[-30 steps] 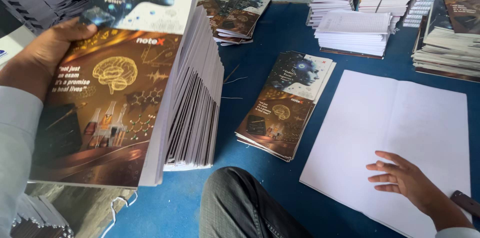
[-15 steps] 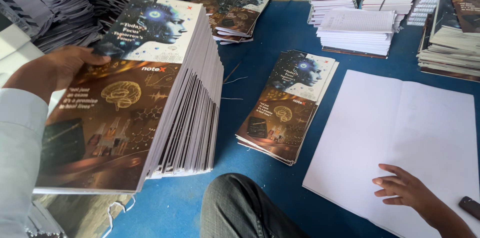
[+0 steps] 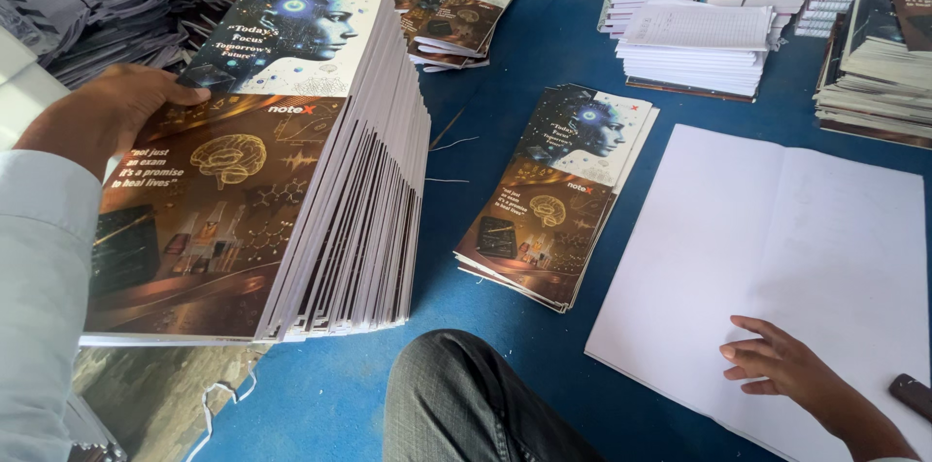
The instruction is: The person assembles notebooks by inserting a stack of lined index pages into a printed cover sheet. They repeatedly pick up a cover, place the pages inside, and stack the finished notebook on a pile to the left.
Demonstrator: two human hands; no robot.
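Tall stack of notebooks [image 3: 291, 161] sits at left, long axis running away from the person toward the far wall, slightly tilted right; the top cover shows a glossy print, a blue-white robot head at the far end and a brown brain graphic at the near end. The stack leans, so the page edges fan out in grey-white stripes down its right side. Left hand [image 3: 107, 117] lies on the far-left edge of the top cover, fingers curled over the edge, thumb on the cover, gripping the stack's side; pale sleeve [image 3: 39, 297] below it.

Right hand [image 3: 782, 370] rests flat, fingers spread and apart, on the near edge of an open blank white sheet block [image 3: 777, 248], holding nothing. This white spread lies on the blue surface [image 3: 505, 64] at right, matte paper with a centre fold running away from the viewer.

Between the two: a small low pile of the same covers [image 3: 558, 195], long axis angled far-right to near-left, well apart from both hands. The person's grey-trousered knee [image 3: 466, 404] pokes in at the bottom centre, just near the tall stack's corner.

Far side: more cover piles [image 3: 456, 11], white ruled paper stacks [image 3: 694, 45], a pile with dark covers [image 3: 879, 54] at far right, loose grey sheets [image 3: 78, 6] heaped far left. A dark small object [image 3: 913, 394] lies near the right wrist, unclear what it is.
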